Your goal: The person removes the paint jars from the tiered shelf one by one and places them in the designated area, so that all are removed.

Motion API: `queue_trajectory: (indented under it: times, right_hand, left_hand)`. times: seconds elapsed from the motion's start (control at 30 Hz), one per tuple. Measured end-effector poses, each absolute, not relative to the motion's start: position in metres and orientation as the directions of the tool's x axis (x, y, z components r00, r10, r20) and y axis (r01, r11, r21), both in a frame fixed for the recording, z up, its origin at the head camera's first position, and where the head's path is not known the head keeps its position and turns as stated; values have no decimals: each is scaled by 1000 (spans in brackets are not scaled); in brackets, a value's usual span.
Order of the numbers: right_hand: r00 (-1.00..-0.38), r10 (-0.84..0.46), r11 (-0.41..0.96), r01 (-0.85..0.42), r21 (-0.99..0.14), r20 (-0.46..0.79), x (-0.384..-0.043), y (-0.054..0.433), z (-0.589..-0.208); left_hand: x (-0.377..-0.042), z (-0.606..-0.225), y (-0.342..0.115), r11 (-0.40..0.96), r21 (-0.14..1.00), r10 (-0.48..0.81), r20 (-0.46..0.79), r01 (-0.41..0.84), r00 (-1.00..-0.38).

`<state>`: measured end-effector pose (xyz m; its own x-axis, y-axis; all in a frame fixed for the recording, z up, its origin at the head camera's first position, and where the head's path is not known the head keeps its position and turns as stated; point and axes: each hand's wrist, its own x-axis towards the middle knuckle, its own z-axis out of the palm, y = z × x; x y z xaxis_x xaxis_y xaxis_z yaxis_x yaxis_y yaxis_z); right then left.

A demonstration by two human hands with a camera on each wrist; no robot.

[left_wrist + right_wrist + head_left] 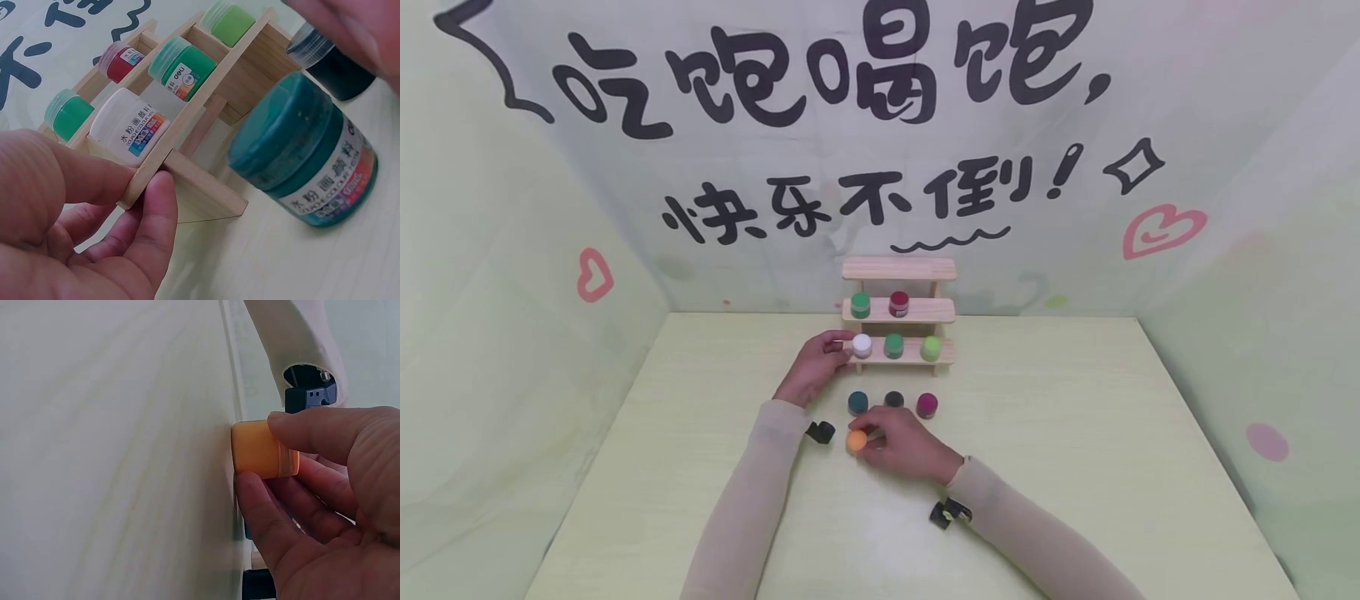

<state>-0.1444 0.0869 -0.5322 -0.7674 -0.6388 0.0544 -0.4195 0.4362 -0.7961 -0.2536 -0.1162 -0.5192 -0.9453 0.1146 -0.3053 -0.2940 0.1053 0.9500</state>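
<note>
In the head view my right hand (pixel 910 443) pinches an orange paint jar (pixel 856 442) between thumb and fingers. The right wrist view has this orange jar (pixel 255 450) lying sideways in the picture, its base right at the table surface. My left hand (pixel 814 367) grips the left end of the lowest tier of a small wooden step shelf (pixel 898 268). Beside its fingertips stands a white paint jar (pixel 128 128) with a printed label. A teal jar (pixel 857 404), a dark jar (pixel 893 399) and a magenta jar (pixel 927 407) stand in front of the shelf.
The bottom tier also bears a green jar (pixel 894 346) and a light green jar (pixel 931 348). On the middle tier are another green jar (pixel 860 306) and a dark red jar (pixel 898 304). A lettered cloth backdrop (pixel 850 158) hangs behind the pale table (pixel 1037 400).
</note>
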Motion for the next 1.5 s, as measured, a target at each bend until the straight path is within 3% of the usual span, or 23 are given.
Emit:
queue_trajectory:
  times: [0.43, 1.03, 1.5]
  right_hand:
    - [-818, -575, 446, -306, -841, -7, -146, 90, -526]
    - [-860, -503, 377, -308, -873, 86, -178, 105, -492]
    - [-944, -288, 412, -275, -869, 162, -219, 127, -450]
  left_hand:
    - [-254, -522, -118, 112, 951, 122, -300, -287, -946]
    - [-253, -522, -116, 102, 954, 116, -294, -283, -949]
    - [-251, -518, -115, 77, 956, 125, -291, -283, -949]
